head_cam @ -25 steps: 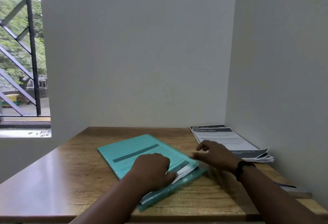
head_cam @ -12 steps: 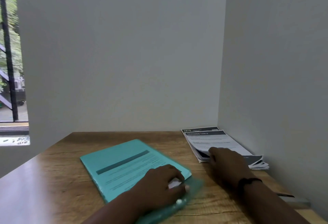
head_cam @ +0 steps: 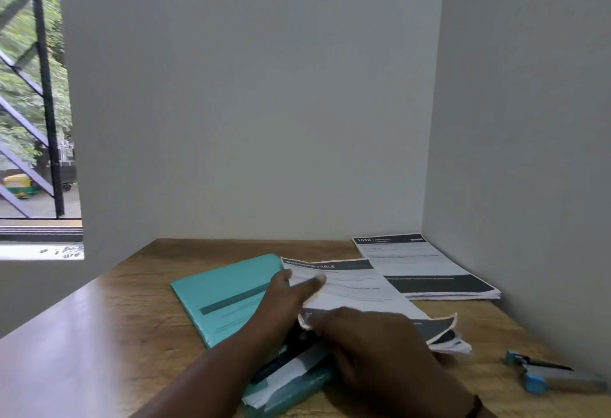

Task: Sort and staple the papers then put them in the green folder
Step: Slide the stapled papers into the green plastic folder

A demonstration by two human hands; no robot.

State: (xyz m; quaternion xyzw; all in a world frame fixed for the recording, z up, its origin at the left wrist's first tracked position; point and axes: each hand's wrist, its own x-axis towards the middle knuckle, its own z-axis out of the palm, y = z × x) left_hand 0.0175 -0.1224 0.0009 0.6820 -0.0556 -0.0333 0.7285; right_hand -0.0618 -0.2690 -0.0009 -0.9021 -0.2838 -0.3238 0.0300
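My view from the head camera: the green folder (head_cam: pixel 228 295) lies flat on the wooden table (head_cam: pixel 109 325), papers jutting from its near edge. My left hand (head_cam: pixel 291 288) rests with straight fingers on a bundle of papers (head_cam: pixel 357 288) lying partly over the folder. My right hand (head_cam: pixel 373 341) grips the bundle's near edge. A second paper stack (head_cam: pixel 426 268) sits by the right wall; a blue stapler (head_cam: pixel 535 374) lies near right
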